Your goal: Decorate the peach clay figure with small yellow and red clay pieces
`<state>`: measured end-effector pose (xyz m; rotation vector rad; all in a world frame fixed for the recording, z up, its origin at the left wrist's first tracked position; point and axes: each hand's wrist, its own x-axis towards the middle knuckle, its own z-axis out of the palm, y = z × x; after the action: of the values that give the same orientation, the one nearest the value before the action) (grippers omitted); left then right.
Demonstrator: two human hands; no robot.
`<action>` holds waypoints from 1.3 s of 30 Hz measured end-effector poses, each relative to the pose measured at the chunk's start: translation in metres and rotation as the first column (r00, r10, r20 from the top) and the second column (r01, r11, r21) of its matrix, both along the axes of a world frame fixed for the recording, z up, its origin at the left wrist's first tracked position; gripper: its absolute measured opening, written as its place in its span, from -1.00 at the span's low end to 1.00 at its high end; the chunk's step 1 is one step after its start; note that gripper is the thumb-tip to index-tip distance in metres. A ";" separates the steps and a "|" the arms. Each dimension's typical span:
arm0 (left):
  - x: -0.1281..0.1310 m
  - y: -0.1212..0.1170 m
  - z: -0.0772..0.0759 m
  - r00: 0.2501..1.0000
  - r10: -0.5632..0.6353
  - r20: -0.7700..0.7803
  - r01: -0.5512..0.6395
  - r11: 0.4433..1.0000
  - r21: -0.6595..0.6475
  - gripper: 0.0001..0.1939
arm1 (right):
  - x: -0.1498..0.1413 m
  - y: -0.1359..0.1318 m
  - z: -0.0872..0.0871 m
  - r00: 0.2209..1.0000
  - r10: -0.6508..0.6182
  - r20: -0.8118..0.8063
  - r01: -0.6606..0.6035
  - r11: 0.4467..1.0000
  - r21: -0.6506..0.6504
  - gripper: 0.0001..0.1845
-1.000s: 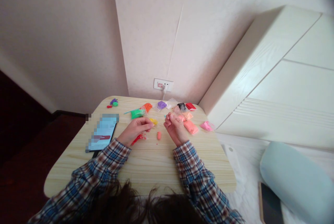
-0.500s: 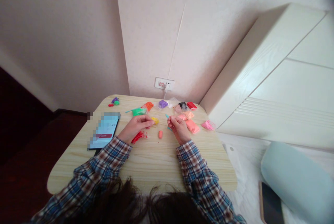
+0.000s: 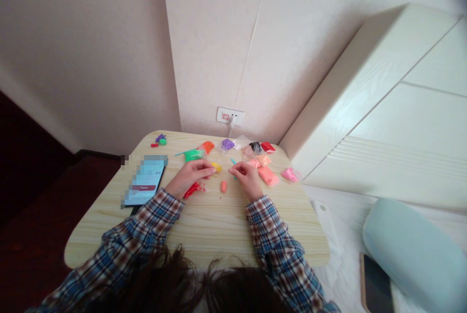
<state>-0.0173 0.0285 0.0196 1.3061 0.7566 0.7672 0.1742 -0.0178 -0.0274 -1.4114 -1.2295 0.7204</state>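
Observation:
My left hand (image 3: 191, 176) is closed in a pinch beside a bag of yellow clay (image 3: 216, 167). Whatever lies between its fingertips is too small to make out. Facing it, my right hand (image 3: 247, 178) also has thumb and forefinger pressed together, and I cannot make out what they hold. Just behind those fingers a light-blue tool (image 3: 233, 161) shows, partly hidden. Between and below the hands, a small coral clay piece (image 3: 224, 186) stands on the table (image 3: 219, 230). An opened wrapper with red clay (image 3: 193, 190) lies under my left hand.
Bags of green (image 3: 193, 155), orange (image 3: 207, 147), purple (image 3: 228, 144) and coral clay (image 3: 268, 175) lie along the back. Small purple, green and red clay shapes (image 3: 162, 142) sit back left. A phone (image 3: 146, 182) rests at left. Behind is a wall socket (image 3: 230, 116).
My right hand has moved slightly left, its fingertips now closer to my left hand and in front of the blue tool. My left hand stays almost in place.

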 end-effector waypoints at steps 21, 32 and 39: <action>0.000 0.000 0.000 0.999 0.013 -0.036 -0.014 0.999 -0.028 -0.73 | -0.006 -0.003 -0.004 0.845 0.038 0.533 -0.003 0.998 -0.066 -0.84; 0.000 0.002 -0.004 0.999 -0.002 -0.052 0.003 1.000 0.019 -0.73 | -0.008 -0.005 -0.005 0.844 0.050 0.534 -0.036 0.999 -0.036 -0.75; 0.000 0.003 -0.005 0.997 0.007 -0.074 -0.003 0.999 0.051 -0.73 | -0.003 -0.003 -0.009 0.882 0.027 0.470 -0.033 0.999 0.005 -0.75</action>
<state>-0.0175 0.0312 0.0142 1.3849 0.8041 0.7500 0.1715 -0.0205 -0.0360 -1.6149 -1.6290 0.3930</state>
